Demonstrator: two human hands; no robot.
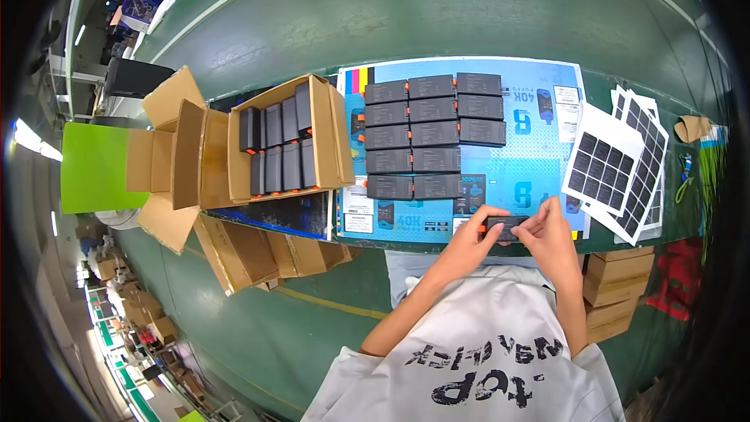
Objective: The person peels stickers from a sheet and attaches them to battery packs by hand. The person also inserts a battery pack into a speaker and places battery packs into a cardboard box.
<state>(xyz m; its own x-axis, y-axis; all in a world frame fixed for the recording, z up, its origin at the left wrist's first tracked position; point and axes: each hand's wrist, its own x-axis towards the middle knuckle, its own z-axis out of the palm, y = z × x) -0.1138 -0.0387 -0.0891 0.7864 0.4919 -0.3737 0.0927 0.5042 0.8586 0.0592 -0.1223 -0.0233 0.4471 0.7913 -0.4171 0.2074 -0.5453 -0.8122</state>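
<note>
A black rectangular block (506, 223) with an orange tab at its left end is held in front of my chest, near the table's front edge. My left hand (471, 236) grips its left end between thumb and fingers. At the other end, my right hand (548, 233) pinches it with closed fingertips; whether a label is between them is too small to tell. Beyond my hands, several similar black blocks (434, 135) lie in rows on a blue printed sheet (535, 176). Right of my right hand are overlapping white sheets of black labels (600, 168).
An open cardboard box (337, 133) at the left holds several more black blocks upright. Beside it stands another open carton (212, 160) with raised flaps. Brown cartons (617, 277) are stacked below the table at the right. A green cord (684, 176) lies near the right end.
</note>
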